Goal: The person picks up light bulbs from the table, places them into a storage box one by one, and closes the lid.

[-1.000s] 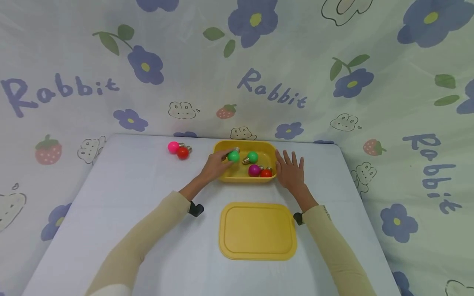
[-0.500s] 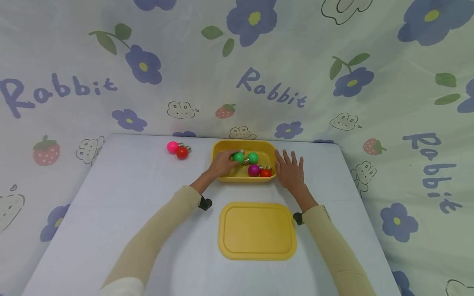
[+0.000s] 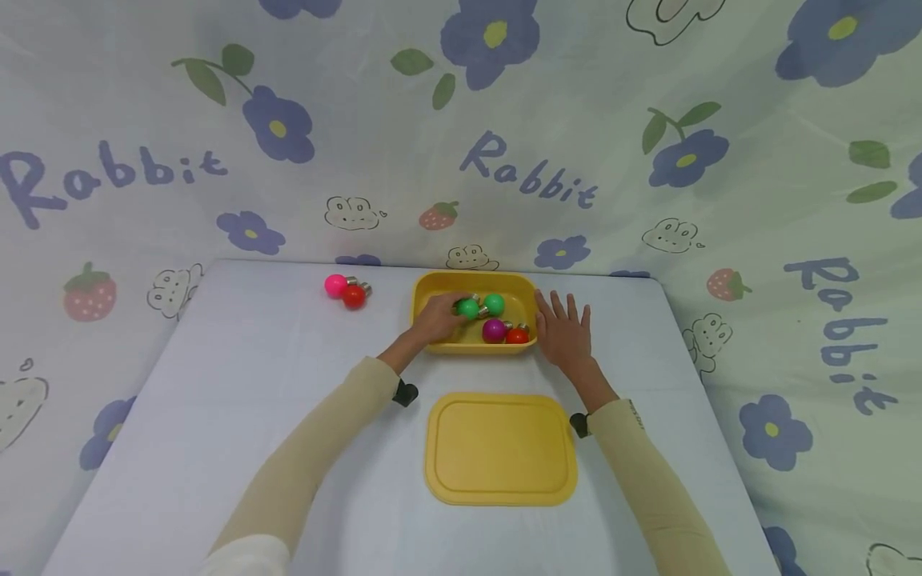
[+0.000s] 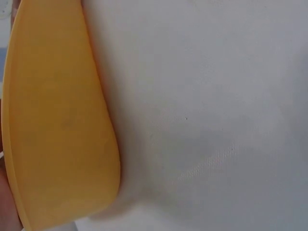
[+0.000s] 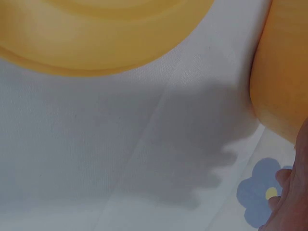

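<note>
In the head view my left hand (image 3: 434,318) reaches over the left side of a yellow plastic box (image 3: 471,350) and pinches a green light bulb (image 3: 468,309) low inside it. Right beside that bulb lies a second green bulb (image 3: 495,304). A purple bulb (image 3: 494,330) and a red bulb (image 3: 517,337) sit in the box's front right part. My right hand (image 3: 565,336), fingers straight and spread, rests against the box's right end. The left wrist view mostly shows the box's outer wall (image 4: 62,120); the held bulb is hidden there.
A yellow lid (image 3: 501,450) lies flat on the white table in front of the box. To the box's left, a pink bulb (image 3: 335,286) and another red bulb (image 3: 354,297) lie close together. A patterned curtain (image 3: 403,128) hangs behind the table.
My left hand has moved right and lower into the box with the green bulb, bringing it up beside the other green one. The right hand has stayed in place.
</note>
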{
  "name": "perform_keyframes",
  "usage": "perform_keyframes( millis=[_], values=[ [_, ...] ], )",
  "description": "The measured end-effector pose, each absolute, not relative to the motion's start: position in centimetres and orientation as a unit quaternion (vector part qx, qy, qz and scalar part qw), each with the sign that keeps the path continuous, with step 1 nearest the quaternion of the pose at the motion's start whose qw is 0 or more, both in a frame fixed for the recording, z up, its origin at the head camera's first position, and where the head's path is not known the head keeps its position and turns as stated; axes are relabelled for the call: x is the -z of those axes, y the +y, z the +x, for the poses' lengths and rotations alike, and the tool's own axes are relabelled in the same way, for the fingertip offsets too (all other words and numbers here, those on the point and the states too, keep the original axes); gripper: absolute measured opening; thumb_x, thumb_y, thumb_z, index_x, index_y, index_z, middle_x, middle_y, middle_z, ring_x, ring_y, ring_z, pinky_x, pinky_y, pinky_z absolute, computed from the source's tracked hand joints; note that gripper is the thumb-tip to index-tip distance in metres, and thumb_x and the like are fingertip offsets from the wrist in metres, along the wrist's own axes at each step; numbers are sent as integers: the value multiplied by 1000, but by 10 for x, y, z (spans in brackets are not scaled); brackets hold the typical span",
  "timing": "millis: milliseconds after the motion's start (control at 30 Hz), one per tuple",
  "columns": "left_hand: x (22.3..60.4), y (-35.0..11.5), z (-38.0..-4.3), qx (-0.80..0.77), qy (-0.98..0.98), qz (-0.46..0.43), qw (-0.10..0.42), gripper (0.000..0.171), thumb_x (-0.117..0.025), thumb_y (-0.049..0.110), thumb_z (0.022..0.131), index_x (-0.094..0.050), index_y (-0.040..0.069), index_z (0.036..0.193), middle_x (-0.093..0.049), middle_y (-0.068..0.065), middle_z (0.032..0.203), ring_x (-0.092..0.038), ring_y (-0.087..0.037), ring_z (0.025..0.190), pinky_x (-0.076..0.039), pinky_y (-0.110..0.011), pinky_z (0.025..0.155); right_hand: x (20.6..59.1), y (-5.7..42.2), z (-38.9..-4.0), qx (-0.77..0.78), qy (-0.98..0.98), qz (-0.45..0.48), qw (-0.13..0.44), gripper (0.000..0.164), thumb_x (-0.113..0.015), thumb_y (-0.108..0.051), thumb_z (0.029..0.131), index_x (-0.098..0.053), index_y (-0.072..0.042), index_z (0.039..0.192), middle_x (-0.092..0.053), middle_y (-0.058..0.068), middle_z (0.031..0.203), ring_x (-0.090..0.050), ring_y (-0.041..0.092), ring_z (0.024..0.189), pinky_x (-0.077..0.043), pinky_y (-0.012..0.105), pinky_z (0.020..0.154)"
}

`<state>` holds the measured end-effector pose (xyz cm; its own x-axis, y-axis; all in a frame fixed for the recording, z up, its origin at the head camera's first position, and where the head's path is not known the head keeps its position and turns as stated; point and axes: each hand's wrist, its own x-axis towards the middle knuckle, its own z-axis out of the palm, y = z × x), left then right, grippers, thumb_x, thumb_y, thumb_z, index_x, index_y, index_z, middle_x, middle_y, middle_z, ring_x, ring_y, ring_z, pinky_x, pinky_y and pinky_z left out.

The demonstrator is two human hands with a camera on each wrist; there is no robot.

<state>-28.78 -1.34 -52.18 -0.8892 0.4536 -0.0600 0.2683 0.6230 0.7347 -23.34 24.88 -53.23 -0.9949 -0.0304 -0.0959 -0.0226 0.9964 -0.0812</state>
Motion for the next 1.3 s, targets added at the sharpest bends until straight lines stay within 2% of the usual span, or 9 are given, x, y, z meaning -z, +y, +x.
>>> perform_keyframes(
  millis=[500, 833, 967, 1300],
  values=[
    [523, -10, -287, -350, 904, 204, 137, 45, -67, 7, 95, -57, 3, 139, -58, -15, 137, -54, -30, 124, -41, -42, 108, 529, 249, -234, 36, 997, -16, 65, 56, -17, -39, 109, -6, -24, 162, -12, 12, 165, -1, 40, 150, 8, 61, 115],
    [518, -19, -282, -343, 906, 210, 132, 51, -66, 13, 97, -51, 5, 145, -53, -15, 144, -49, -32, 131, -39, -44, 109, 532, 250, -234, 25, 998, -17, 64, 56, -17, -38, 109, -6, -24, 162, -12, 12, 165, -1, 41, 150, 9, 62, 115],
    [512, -32, -280, -380, 896, 202, 109, 51, -63, 12, 97, -49, 6, 146, -52, -15, 144, -49, -32, 131, -40, -46, 109, 532, 250, -235, 25, 998, -19, 62, 56, -17, -38, 109, -7, -24, 162, -12, 12, 165, -2, 41, 150, 8, 62, 115],
    [503, -103, -290, -442, 884, 151, -26, 46, -64, 10, 97, -53, 1, 141, -57, -16, 139, -54, -31, 128, -44, -44, 106, 532, 249, -235, 13, 998, -19, 64, 56, -18, -39, 109, -6, -23, 162, -12, 12, 165, -3, 41, 150, 5, 63, 116]
  ],
)
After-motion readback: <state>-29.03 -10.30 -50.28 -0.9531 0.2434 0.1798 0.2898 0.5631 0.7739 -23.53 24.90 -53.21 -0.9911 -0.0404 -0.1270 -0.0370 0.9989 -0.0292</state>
